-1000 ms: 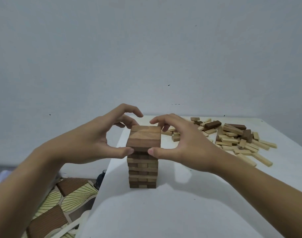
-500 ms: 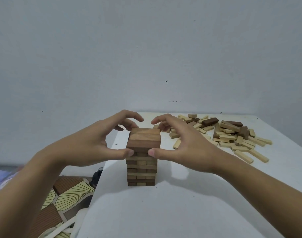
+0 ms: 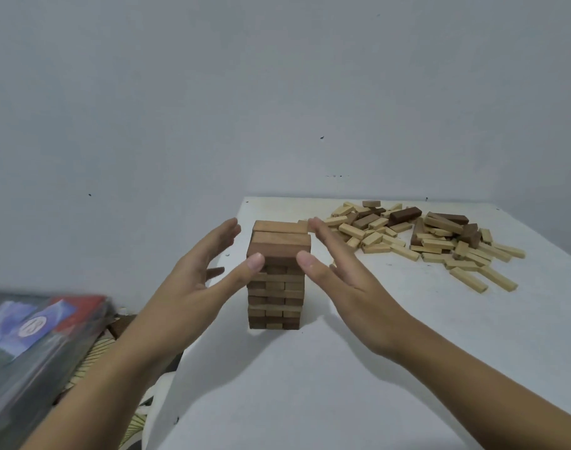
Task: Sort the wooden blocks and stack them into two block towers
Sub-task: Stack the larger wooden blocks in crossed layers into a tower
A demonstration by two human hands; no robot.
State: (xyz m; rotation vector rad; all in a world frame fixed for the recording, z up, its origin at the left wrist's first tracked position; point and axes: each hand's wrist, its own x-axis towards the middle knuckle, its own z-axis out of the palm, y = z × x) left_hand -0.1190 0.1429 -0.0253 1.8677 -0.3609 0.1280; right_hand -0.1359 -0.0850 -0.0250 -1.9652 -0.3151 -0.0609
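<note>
Hands flank tower; box label blurred

soft, even indoor light, moderately bright, with a cool grey cast. diffuse, soft-edged shadows on the white table, pooled left of and in front of the block tower. smeared blur over the colourful box at lower left. wide-angle bowing toward the edges; fairly sharp at the centre.

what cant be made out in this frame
Head view: the back of the tower, hidden by its own front.
Head view: whether the left hand and right hand touch the tower; the thumbs overlap its front edges.
Head view: lower blocks in the pile, covered by upper ones.
Head view: print on the box at the left edge, blurred and cut off.
</note>
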